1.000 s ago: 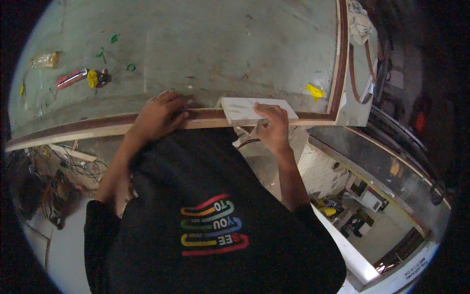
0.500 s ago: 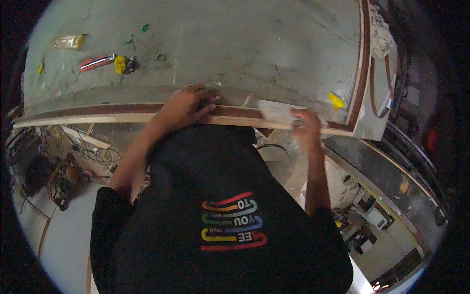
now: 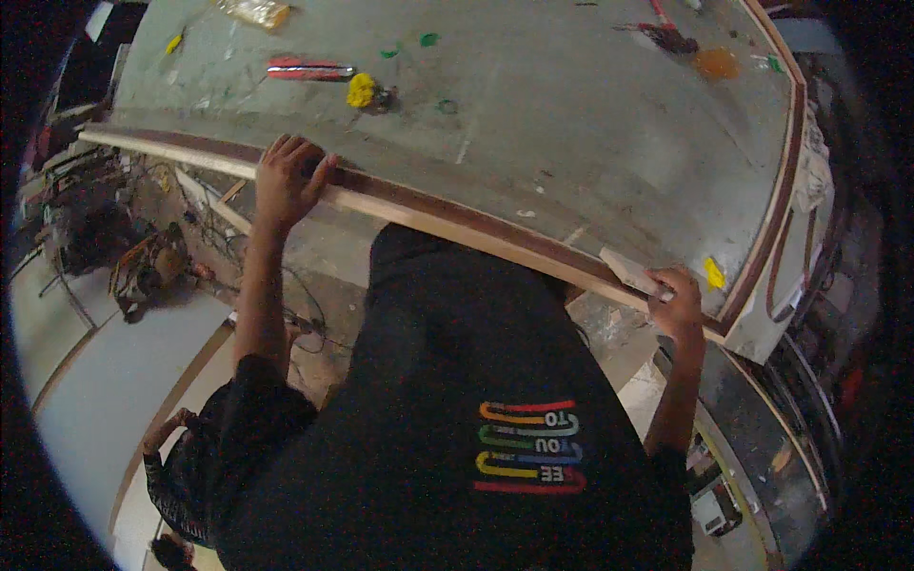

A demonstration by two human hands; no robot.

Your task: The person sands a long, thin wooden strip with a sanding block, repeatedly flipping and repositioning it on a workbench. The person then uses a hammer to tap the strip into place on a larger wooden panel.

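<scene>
A large grey-green panel (image 3: 533, 124) lies in front of me, bordered by a brown strip and a pale wooden edge (image 3: 447, 228). My left hand (image 3: 290, 181) is on the left part of this edge, its fingers curled over the top. Near the right corner, my right hand (image 3: 678, 300) grips a thin, pale flat piece (image 3: 625, 270) between thumb and fingers. That piece lies along the wooden edge; its exact kind is not clear. Just beyond the right hand is a yellow scrap (image 3: 714, 274).
On the panel are a red and silver cutter-like tool (image 3: 309, 69), a yellow tufted object (image 3: 362, 90), a clear wrapper (image 3: 255, 11) and a dark brush-like tool (image 3: 669, 38). Cables and clutter (image 3: 152, 266) are on the floor at left. A person in dark clothing (image 3: 181, 490) is at lower left.
My left hand has slid leftward along the wooden edge. The right hand still holds the pale piece, now nearer the right corner. The whole view has shifted and tilted.
</scene>
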